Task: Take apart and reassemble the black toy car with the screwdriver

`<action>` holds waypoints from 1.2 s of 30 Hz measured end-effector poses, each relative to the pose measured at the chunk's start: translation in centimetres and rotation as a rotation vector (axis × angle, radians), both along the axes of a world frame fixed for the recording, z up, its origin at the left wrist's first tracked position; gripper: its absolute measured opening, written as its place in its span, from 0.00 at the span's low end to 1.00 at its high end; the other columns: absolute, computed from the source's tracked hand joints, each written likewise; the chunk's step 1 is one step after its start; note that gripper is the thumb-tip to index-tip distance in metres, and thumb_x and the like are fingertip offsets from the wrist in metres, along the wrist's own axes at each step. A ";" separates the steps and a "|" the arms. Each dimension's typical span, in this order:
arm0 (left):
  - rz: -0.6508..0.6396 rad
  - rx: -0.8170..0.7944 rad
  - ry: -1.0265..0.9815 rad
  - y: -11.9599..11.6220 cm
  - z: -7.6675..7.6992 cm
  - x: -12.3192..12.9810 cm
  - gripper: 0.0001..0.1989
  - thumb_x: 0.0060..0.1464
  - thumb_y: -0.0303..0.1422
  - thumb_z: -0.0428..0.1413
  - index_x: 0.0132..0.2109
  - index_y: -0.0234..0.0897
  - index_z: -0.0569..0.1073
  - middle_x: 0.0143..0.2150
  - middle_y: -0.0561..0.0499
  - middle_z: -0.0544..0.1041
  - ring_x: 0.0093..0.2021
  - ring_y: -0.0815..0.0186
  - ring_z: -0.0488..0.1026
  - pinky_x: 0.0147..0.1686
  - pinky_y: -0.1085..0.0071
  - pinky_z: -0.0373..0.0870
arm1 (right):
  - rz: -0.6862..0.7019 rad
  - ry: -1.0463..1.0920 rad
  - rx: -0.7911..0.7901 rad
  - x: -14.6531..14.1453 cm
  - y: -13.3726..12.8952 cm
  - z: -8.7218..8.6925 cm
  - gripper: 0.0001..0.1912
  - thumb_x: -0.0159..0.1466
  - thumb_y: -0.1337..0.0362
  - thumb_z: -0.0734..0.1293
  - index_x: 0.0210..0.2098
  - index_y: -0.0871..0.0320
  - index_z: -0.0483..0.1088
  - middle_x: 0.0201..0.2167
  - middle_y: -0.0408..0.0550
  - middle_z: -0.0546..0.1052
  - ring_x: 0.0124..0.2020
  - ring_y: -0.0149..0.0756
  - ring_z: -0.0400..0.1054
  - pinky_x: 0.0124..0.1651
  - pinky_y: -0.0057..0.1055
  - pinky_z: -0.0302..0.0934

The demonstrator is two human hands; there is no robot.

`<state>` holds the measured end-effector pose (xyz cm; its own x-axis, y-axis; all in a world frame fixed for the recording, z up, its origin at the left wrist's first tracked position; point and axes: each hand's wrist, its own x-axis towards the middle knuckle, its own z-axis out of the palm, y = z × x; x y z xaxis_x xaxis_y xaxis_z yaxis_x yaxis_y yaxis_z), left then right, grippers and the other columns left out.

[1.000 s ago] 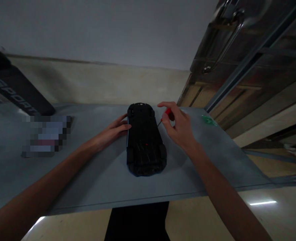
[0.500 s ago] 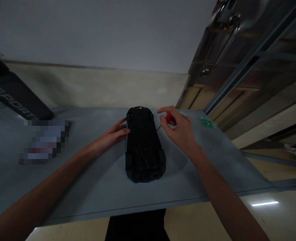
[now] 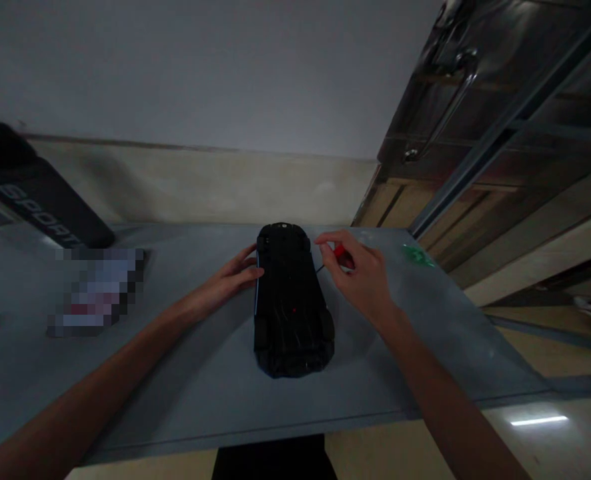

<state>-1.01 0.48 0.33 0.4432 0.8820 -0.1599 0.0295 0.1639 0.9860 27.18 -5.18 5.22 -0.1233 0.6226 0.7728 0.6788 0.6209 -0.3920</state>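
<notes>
A black toy car [image 3: 293,300] lies upside down on the grey table [image 3: 185,393], its wheels and underside facing up. My left hand [image 3: 230,280] rests against the car's left side, thumb on its edge and fingers around the side, gripping it. In my right hand [image 3: 358,270], a screwdriver with a red handle [image 3: 339,251] is held between the fingers. Its thin dark shaft points down and left toward the car's right side; whether the tip touches the car cannot be made out.
A dark bottle-like object [image 3: 40,200] marked SPORT stands at the left. Near it lies a blurred flat object [image 3: 98,293]. Some green bits [image 3: 417,255] lie at the table's right. Behind are a wall and a metal door [image 3: 445,120].
The whole view has shifted slightly, so everything sits a little lower in the picture. Both hands keep nearly the same place beside the car.
</notes>
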 end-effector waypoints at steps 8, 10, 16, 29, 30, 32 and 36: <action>-0.023 0.007 0.003 0.1 -0.2 -0.2 0.52 0.62 0.49 0.70 0.86 0.53 0.58 0.81 0.43 0.73 0.81 0.41 0.67 0.81 0.43 0.62 | -0.006 0.005 -0.001 -0.1 0.3 -0.5 0.11 0.77 0.67 0.68 0.55 0.48 0.77 0.27 0.35 0.71 0.23 0.31 0.63 0.32 0.31 0.60; -0.026 0.007 -0.002 0.2 -0.3 -0.3 0.53 0.62 0.49 0.70 0.86 0.52 0.58 0.81 0.41 0.73 0.81 0.40 0.68 0.81 0.43 0.63 | -0.021 0.020 0.000 0.0 0.3 -0.6 0.06 0.78 0.65 0.69 0.52 0.48 0.77 0.25 0.33 0.68 0.21 0.30 0.60 0.29 0.30 0.57; -0.007 0.015 0.013 -0.1 0.0 -0.2 0.50 0.62 0.48 0.70 0.85 0.53 0.61 0.81 0.43 0.73 0.81 0.40 0.68 0.81 0.43 0.64 | 0.026 -0.011 -0.046 0.3 0.3 -0.4 0.17 0.76 0.66 0.65 0.62 0.49 0.74 0.32 0.39 0.75 0.29 0.35 0.69 0.35 0.32 0.63; 0.012 0.022 0.050 0.1 0.0 -0.1 0.50 0.61 0.48 0.70 0.85 0.54 0.63 0.78 0.43 0.76 0.79 0.39 0.71 0.80 0.39 0.65 | 0.012 -0.037 -0.064 0.7 0.3 0.3 0.16 0.76 0.65 0.66 0.60 0.49 0.77 0.31 0.40 0.77 0.28 0.35 0.69 0.35 0.32 0.64; 0.014 0.026 0.049 0.1 -0.1 -0.1 0.50 0.60 0.49 0.70 0.85 0.54 0.63 0.78 0.43 0.76 0.78 0.39 0.72 0.79 0.38 0.66 | 0.006 -0.021 -0.072 0.7 0.3 0.3 0.13 0.76 0.64 0.67 0.58 0.49 0.78 0.29 0.38 0.74 0.27 0.34 0.67 0.34 0.32 0.63; 0.024 0.031 0.046 0.1 -0.2 -0.1 0.50 0.60 0.49 0.70 0.84 0.54 0.64 0.78 0.43 0.76 0.79 0.39 0.71 0.80 0.38 0.65 | -0.013 0.007 -0.081 0.6 0.3 0.2 0.06 0.77 0.62 0.69 0.51 0.49 0.78 0.26 0.35 0.70 0.23 0.32 0.62 0.31 0.31 0.60; 0.032 0.020 0.038 0.1 -0.2 -0.1 0.49 0.60 0.48 0.70 0.84 0.55 0.64 0.79 0.44 0.76 0.80 0.39 0.70 0.81 0.38 0.63 | -0.001 0.003 -0.091 0.5 0.2 0.2 0.09 0.76 0.64 0.66 0.53 0.50 0.76 0.27 0.37 0.71 0.25 0.32 0.65 0.32 0.31 0.60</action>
